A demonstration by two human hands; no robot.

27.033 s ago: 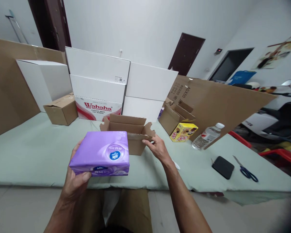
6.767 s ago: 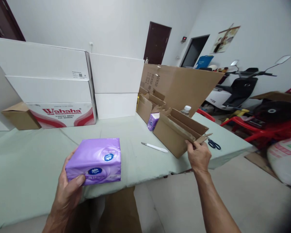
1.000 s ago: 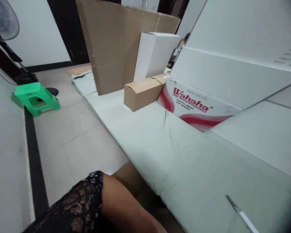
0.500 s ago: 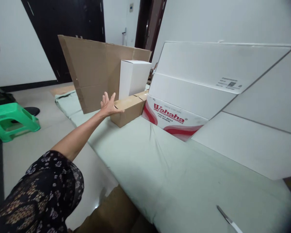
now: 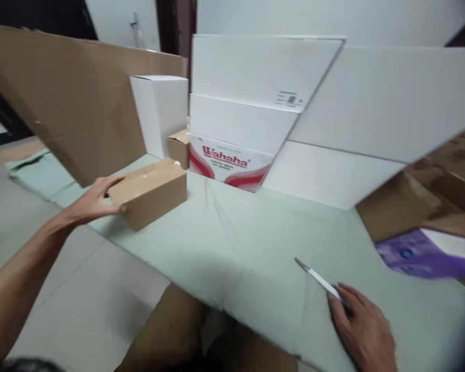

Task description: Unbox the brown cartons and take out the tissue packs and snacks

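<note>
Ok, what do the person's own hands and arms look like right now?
Both the left hand and the right hand are ungloved. The left forearm is bare, with no watch or band showing. A dark sleeve edge, too blurred for detail, shows at bottom left; no right sleeve is in view.

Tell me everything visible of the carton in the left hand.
The brown carton is oblong, cardboard by its look, its top closed, with a pale spot near the far top corner. The left hand grips its left end. It is angled over the pale green cloth; whether it is lifted is unclear.
</note>
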